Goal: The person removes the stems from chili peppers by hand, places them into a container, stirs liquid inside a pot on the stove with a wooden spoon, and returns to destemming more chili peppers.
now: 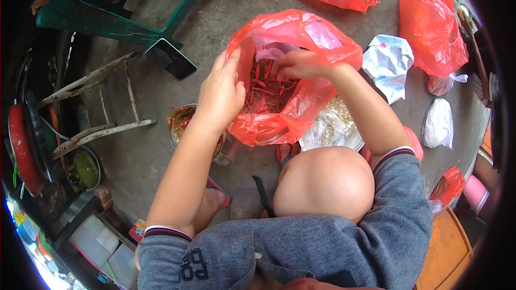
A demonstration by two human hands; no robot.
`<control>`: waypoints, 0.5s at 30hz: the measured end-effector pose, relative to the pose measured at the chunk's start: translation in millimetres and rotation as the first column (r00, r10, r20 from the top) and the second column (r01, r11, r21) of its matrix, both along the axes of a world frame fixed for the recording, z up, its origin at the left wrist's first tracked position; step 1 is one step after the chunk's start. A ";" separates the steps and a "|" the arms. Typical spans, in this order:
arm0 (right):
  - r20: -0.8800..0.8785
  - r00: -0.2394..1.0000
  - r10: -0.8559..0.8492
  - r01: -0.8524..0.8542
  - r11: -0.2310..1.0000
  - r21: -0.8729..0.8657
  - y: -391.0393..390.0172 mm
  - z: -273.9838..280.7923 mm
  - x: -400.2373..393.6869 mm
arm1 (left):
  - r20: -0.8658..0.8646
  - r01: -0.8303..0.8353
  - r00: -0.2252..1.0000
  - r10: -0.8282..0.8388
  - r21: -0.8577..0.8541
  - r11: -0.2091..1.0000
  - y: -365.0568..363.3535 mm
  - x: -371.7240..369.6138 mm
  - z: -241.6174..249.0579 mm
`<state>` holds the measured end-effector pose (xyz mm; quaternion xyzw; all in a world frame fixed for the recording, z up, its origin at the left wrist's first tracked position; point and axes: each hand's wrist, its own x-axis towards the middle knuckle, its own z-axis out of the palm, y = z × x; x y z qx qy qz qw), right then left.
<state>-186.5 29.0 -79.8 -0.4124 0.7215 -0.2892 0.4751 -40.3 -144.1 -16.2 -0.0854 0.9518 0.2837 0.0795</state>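
Observation:
A red plastic bag [260, 131] stands wide open in front of me, with red chilies [262, 86] and some stems inside. My left hand [220, 88] is at the bag's left rim, its fingers closed on the plastic. Inside the mouth, my right hand [302, 65] reaches down to the chilies with bent fingers. Whatever those fingertips hold is hidden. Pinkish plastic [271, 48] lines the back of the bag. Left of the bag, partly behind my left forearm, is a container [180, 121] with red and yellowish bits in it.
Clear plastic with pale bits [336, 123] lies beside my knee. Other red bags [432, 32], crumpled paper [388, 64] and a white bag [438, 123] are on the right. A phone [171, 59], green plastic chair [115, 29] and worn frame [102, 94] occupy the left floor.

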 end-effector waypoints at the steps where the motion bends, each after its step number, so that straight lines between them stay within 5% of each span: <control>1: 0.004 0.995 0.101 -0.100 0.977 0.187 -5.0 -5.8 5.3 | -0.043 -0.018 0.999 0.017 -0.017 1.000 0.3 -0.9 5.9; 2: 0.026 0.979 0.203 -0.198 0.910 0.363 -8.6 -13.4 9.6 | -0.088 -0.040 0.995 0.037 -0.036 0.999 -0.1 -1.4 11.4; 3: -0.178 0.958 0.226 -0.133 0.896 0.424 -11.8 -26.5 8.6 | -0.078 -0.043 0.996 0.039 -0.050 0.998 -0.9 -1.4 15.1; 6: -0.517 0.846 -0.132 0.236 0.961 0.142 -0.2 -47.9 -15.2 | -0.117 -0.039 0.993 0.029 -0.085 0.996 3.2 -0.8 29.7; 10: -0.462 0.687 -0.561 0.502 0.826 -0.257 28.7 -47.9 -50.6 | -0.116 -0.021 0.993 0.017 -0.035 0.999 14.2 1.3 38.7; 15: -0.259 0.729 -0.634 0.581 0.772 -0.256 39.3 -61.7 -65.5 | -0.066 -0.002 0.998 0.000 -0.029 1.000 21.7 4.8 40.3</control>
